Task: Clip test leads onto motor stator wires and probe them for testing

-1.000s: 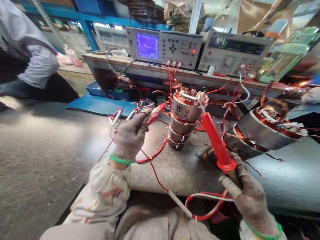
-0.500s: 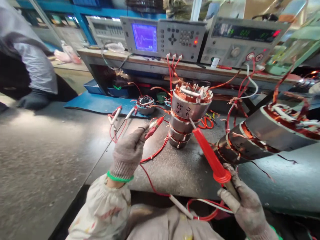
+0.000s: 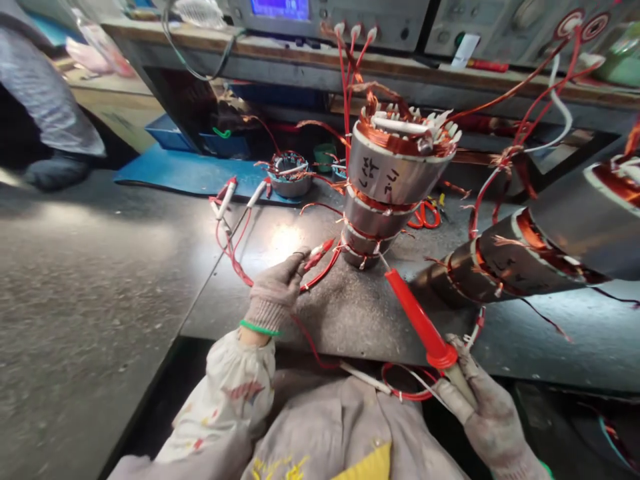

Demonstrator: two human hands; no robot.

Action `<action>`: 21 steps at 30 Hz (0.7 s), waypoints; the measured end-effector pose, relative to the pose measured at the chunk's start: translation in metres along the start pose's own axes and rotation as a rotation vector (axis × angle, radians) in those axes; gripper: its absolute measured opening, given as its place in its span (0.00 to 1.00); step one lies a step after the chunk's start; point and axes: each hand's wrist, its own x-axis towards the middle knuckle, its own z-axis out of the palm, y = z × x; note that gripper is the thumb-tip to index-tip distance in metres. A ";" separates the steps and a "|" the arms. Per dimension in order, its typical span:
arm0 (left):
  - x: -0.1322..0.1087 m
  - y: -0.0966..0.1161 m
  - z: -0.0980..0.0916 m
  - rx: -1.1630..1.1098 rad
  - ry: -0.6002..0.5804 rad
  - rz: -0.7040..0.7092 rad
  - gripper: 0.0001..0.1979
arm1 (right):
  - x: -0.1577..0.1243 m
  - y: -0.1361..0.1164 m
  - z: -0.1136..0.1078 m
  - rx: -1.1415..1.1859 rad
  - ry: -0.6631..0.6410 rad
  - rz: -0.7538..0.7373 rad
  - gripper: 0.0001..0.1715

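My left hand [image 3: 274,288], in a knitted glove, is closed on a red alligator clip [image 3: 320,253] with a red lead. The clip's jaws point at the lower part of an upright stack of motor stators [image 3: 383,183], which have copper windings and handwritten marks. Gloved as well, my right hand [image 3: 487,410] grips a red test probe [image 3: 413,310] by its pale handle end. The probe's thin metal tip is at the stack's lower rings, near a tied lead end; whether it touches cannot be told. To the right lies a second, tilted stator stack [image 3: 505,263].
Test instruments [image 3: 380,23] stand on a shelf [image 3: 295,48] behind. A small stator [image 3: 289,175] sits by a blue mat [image 3: 175,175]. White-and-red clip leads [image 3: 227,200] lie left, orange-handled scissors [image 3: 427,215] behind the stack. Another person's sleeve [image 3: 45,100] shows at far left.
The view has tilted downward. My right hand's probe tip has gone from the upper stator down to the stack's lower rings. The clip in my left hand is closer to the stack's base.
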 end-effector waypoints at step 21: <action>-0.051 0.023 0.052 -0.126 -0.389 0.228 0.23 | -0.068 0.004 -0.018 -0.144 -0.050 0.163 0.39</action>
